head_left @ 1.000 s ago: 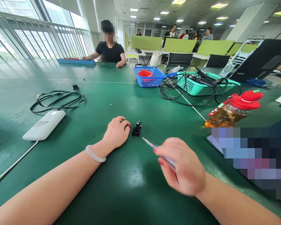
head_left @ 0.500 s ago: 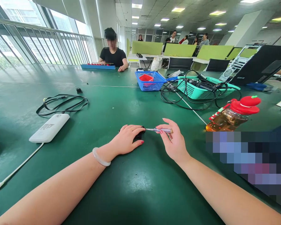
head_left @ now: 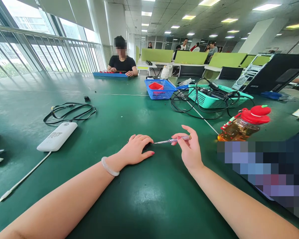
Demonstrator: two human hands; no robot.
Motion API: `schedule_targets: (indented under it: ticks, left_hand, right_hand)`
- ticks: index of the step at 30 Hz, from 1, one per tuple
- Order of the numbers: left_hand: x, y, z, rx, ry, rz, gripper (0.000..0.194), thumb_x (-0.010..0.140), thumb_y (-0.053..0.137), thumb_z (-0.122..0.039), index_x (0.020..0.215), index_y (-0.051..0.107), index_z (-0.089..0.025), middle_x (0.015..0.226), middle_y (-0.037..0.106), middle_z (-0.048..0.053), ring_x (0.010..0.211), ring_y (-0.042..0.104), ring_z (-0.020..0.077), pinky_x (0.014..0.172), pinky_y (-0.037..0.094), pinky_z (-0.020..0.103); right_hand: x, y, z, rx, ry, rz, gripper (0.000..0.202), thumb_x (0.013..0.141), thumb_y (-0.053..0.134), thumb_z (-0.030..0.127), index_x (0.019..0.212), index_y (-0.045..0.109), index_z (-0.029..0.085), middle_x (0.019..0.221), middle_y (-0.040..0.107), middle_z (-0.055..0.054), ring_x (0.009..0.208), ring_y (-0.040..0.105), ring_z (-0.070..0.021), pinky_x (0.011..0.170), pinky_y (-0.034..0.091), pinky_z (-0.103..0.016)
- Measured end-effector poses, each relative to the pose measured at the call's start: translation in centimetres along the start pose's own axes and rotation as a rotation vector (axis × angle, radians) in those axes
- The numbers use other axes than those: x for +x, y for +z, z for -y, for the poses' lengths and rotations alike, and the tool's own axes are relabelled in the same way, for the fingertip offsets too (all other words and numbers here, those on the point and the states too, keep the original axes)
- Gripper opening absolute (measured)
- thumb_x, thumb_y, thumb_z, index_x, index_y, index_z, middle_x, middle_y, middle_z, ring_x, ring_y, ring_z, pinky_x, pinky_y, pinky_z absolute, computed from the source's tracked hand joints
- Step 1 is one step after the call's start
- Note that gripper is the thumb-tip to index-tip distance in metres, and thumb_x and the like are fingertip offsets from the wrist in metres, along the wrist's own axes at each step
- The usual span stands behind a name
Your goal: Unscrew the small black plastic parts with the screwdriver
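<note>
My left hand [head_left: 137,150] rests palm down at the middle of the green table [head_left: 144,205], fingers curved over a small black object [head_left: 147,145]. Most of that object is hidden under the palm and fingers, so its kind cannot be made out. My right hand [head_left: 191,149] pinches the clear handle of a slim screwdriver [head_left: 163,141] between thumb and fingers. The screwdriver lies almost level, its metal tip pointing left at the fingertips of my left hand, by the black object. Whether the tip touches it I cannot tell.
A white power bank [head_left: 57,136] with a black cable [head_left: 69,113] lies left. Ahead stand a blue basket [head_left: 160,94] and a teal basket [head_left: 204,99] of cables. A red-lidded bottle [head_left: 246,124] stands right. Across the table sits a person [head_left: 122,61] behind a blue tray [head_left: 111,74].
My right hand has drawn slightly right with the screwdriver, whose tip now sits lower and tilts down to the left. The black object shows less under my left hand. The view has shifted a little.
</note>
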State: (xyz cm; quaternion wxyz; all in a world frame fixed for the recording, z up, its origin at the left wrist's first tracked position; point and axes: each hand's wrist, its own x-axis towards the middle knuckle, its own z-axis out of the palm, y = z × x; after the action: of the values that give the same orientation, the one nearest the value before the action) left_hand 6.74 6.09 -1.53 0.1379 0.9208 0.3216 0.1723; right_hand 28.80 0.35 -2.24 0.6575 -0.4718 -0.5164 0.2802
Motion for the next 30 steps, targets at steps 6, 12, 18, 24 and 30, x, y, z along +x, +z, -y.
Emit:
schedule_targets:
  ticks: [6,12,18,24,30]
  left_hand:
    - [-0.2,-0.2,-0.4,0.022,0.022,0.018,0.032,0.094,0.048,-0.033,0.125,0.052,-0.028,0.124,0.062,0.005,0.118,0.054,0.0230,0.106,0.035,0.046]
    - [-0.3,-0.2,-0.4,0.071,-0.023,0.020,0.034,0.093,0.049,-0.031,0.127,0.053,-0.026,0.128,0.062,0.006,0.121,0.052,0.0248,0.106,0.037,0.046]
    - [-1.7,-1.0,-0.2,0.078,-0.042,0.026,0.024,0.093,0.047,-0.029,0.114,0.058,-0.026,0.119,0.064,0.006,0.116,0.054,0.0237,0.102,0.041,0.045]
    - [-7.5,-3.8,0.6,0.089,-0.078,0.057,0.023,0.094,0.046,-0.031,0.113,0.057,-0.027,0.120,0.063,0.005,0.116,0.054,0.0214,0.104,0.042,0.042]
    - [-16.1,-7.6,3.8,0.133,-0.365,0.017,0.029,0.088,0.051,-0.048,0.107,0.063,-0.029,0.120,0.066,0.004,0.116,0.057,0.0253,0.104,0.044,0.041]
  right_hand:
    - [0.3,0.0,-0.2,0.008,0.029,-0.005,0.038,0.088,0.055,0.032,0.122,0.044,0.023,0.082,0.066,0.000,0.063,0.061,-0.0142,0.073,0.055,-0.039]
    - [0.4,-0.1,-0.5,0.016,0.035,-0.010,0.038,0.086,0.057,0.033,0.120,0.045,0.023,0.079,0.065,0.002,0.058,0.058,-0.0131,0.066,0.054,-0.036]
    - [0.8,-0.2,-1.2,0.048,0.066,-0.046,0.039,0.083,0.057,0.031,0.119,0.045,0.023,0.075,0.063,0.003,0.054,0.055,-0.0116,0.060,0.052,-0.033]
    - [0.6,-0.2,-1.2,0.068,0.071,-0.028,0.040,0.083,0.058,0.032,0.120,0.046,0.023,0.075,0.063,0.003,0.053,0.055,-0.0114,0.059,0.052,-0.032]
    - [0.7,-0.2,-1.2,0.058,0.106,-0.025,0.042,0.084,0.058,0.034,0.123,0.046,0.023,0.077,0.063,0.003,0.055,0.055,-0.0113,0.062,0.052,-0.033]
